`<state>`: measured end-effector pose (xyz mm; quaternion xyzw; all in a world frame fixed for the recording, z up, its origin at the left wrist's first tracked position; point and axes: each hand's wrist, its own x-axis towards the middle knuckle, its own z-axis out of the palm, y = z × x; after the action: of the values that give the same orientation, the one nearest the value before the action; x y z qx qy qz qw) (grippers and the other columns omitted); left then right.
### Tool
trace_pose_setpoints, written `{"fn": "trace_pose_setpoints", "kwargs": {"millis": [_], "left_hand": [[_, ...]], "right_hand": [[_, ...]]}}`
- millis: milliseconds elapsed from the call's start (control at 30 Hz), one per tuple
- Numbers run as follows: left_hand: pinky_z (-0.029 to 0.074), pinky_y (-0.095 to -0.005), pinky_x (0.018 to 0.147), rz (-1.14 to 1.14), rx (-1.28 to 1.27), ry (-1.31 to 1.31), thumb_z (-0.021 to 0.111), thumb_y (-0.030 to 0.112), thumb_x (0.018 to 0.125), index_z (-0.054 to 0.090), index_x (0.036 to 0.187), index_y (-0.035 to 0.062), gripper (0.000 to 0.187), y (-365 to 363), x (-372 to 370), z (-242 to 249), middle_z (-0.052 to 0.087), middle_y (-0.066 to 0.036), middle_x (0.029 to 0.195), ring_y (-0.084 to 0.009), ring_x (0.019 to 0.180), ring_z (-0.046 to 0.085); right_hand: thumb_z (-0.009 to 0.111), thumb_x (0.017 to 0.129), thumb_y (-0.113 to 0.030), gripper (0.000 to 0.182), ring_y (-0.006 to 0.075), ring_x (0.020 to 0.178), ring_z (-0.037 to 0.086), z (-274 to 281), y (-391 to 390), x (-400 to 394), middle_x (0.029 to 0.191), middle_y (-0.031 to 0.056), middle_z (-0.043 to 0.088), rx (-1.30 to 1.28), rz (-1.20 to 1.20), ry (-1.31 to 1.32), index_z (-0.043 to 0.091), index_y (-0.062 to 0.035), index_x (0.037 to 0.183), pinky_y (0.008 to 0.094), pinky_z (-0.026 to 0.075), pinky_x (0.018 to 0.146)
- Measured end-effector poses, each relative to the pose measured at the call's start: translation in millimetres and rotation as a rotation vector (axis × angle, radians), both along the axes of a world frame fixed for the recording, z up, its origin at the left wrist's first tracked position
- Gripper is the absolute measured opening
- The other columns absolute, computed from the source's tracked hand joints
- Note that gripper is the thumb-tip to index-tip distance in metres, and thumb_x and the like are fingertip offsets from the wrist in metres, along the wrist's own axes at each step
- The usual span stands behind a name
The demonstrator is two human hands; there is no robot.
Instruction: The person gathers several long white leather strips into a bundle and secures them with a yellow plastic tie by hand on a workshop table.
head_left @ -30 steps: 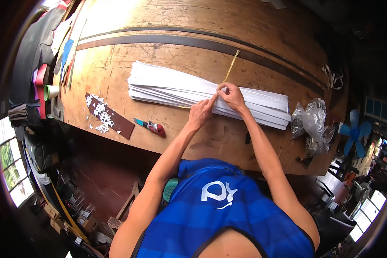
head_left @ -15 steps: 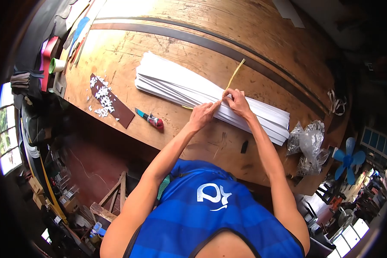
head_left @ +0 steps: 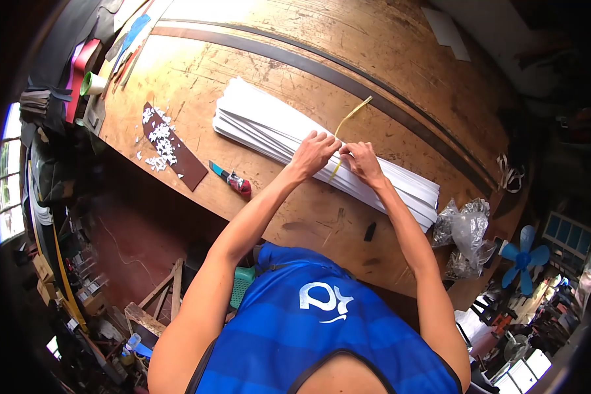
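A bundle of long white strips (head_left: 262, 121) lies slantwise on the wooden table. Around its middle runs a thin yellow tie (head_left: 345, 121), one end of it sticking up beyond the far side. My left hand (head_left: 315, 155) is closed over the top of the bundle, its fingertips at the yellow tie. Close beside it, my right hand (head_left: 362, 161) pinches the tie with bent fingers. The exact spot each hand grips is partly hidden by the fingers.
A red-handled utility knife (head_left: 233, 180) lies left of the bundle. Beyond it, white scraps cover a brown strip (head_left: 185, 161). Clear plastic bags (head_left: 469, 230) sit at the right edge. A long dark strip (head_left: 308, 69) crosses the table (head_left: 295, 217) behind the bundle.
My left hand has moved up onto the bundle's top and the right hand has shifted slightly. The yellow tie now shows crossing the bundle's near side between the hands.
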<state>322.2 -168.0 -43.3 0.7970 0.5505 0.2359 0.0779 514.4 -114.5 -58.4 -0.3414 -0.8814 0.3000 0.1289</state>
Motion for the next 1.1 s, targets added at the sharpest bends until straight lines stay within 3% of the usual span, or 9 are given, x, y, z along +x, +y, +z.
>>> {"fn": "trace_pose_setpoints", "kwargs": {"millis": [200,267,400,500,567,633,700,833,1100], "left_hand": [[0.034,-0.0451,0.098,-0.119,0.167,0.178,0.058,0.016,0.082,0.06,0.096,0.016,0.014,28.7,10.1,13.0,0.061,-0.002,0.097,-0.018,0.106,0.054],[0.028,-0.0502,0.101,0.075,0.355,0.01,0.061,0.016,0.083,0.062,0.102,0.0188,0.019,28.0,10.9,35.2,0.062,-0.002,0.101,-0.0173,0.11,0.052],[0.049,-0.0389,0.072,0.584,0.143,-0.72,0.058,0.003,0.087,0.062,0.1,0.0086,0.015,14.9,6.4,21.6,0.064,-0.01,0.095,-0.033,0.084,0.062],[0.052,-0.0384,0.072,0.229,-0.195,-0.641,0.059,0.004,0.085,0.062,0.106,0.0121,0.023,-6.1,14.1,-10.5,0.065,-0.006,0.101,-0.0308,0.092,0.064],[0.052,-0.0363,0.072,0.126,-0.284,-0.545,0.062,0.004,0.083,0.062,0.11,0.0136,0.029,-3.4,21.5,-20.4,0.066,-0.006,0.103,-0.0287,0.089,0.065],[0.052,-0.0358,0.072,0.088,-0.307,-0.506,0.064,0.007,0.082,0.062,0.108,0.0122,0.027,5.9,25.6,-28.7,0.067,-0.007,0.097,-0.0284,0.089,0.065],[0.052,-0.0359,0.072,0.06,-0.371,-0.508,0.064,0.009,0.082,0.063,0.106,0.0115,0.024,11.2,22.6,-31.9,0.067,-0.008,0.095,-0.0283,0.089,0.065],[0.051,-0.0377,0.073,-0.002,-0.512,-0.463,0.063,0.013,0.083,0.065,0.1,0.0093,0.018,19.4,13.9,-34.7,0.067,-0.01,0.091,-0.0283,0.088,0.064],[0.051,-0.0407,0.073,-0.08,-0.252,-0.215,0.06,0.013,0.083,0.061,0.091,0.0059,0.011,17.3,14.9,-38.6,0.06,-0.011,0.086,-0.032,0.087,0.061]], "right_hand": [[0.064,0.083,-0.014,0.005,0.0254,0.08,0.057,4.6,-5.5,-0.3,0.08,0.005,0.064,-0.063,-0.107,-0.008,0.064,-0.011,0.087,0.0377,0.039,0.079],[0.064,0.083,-0.015,0.005,0.0256,0.079,0.057,8.7,-7.8,-2.7,0.078,0.0057,0.063,-0.16,-0.173,-0.008,0.064,-0.0111,0.087,0.0376,0.038,0.079],[0.065,0.083,-0.014,0.007,0.0246,0.066,0.055,-0.5,-14.8,-1.2,0.07,0.0101,0.06,-0.22,-0.32,0.036,0.065,-0.0092,0.089,0.0368,0.04,0.067],[0.066,0.082,-0.011,0.009,0.0241,0.056,0.054,-1.9,-14.1,-1.9,0.067,0.0145,0.059,-0.148,-0.309,0.088,0.066,-0.0065,0.09,0.037,0.042,0.054],[0.065,0.084,-0.016,0.008,0.0276,0.075,0.058,1.0,-15.4,-4.1,0.073,0.0093,0.063,-0.223,-0.351,0.054,0.066,-0.0116,0.09,0.0379,0.039,0.078],[0.065,0.083,-0.015,0.008,0.0283,0.078,0.06,-1.1,-17.4,-1.3,0.077,0.0099,0.065,-0.196,-0.349,0.002,0.065,-0.0113,0.091,0.039,0.04,0.077],[0.067,0.082,-0.012,0.012,0.0263,0.059,0.056,-9.6,-17.7,1.5,0.067,0.0165,0.059,-0.075,-0.36,0.078,0.065,-0.0047,0.092,0.0388,0.044,0.058],[0.067,0.082,-0.012,0.013,0.0248,0.059,0.056,-10.3,-19.1,-0.2,0.067,0.0148,0.06,-0.095,-0.361,0.119,0.065,-0.0039,0.093,0.0383,0.044,0.058],[0.066,0.083,-0.013,0.011,0.0225,0.055,0.054,-11.7,-24.7,-0.5,0.065,0.0122,0.058,0.03,-0.369,0.113,0.065,-0.0048,0.09,0.0366,0.044,0.055]]}}
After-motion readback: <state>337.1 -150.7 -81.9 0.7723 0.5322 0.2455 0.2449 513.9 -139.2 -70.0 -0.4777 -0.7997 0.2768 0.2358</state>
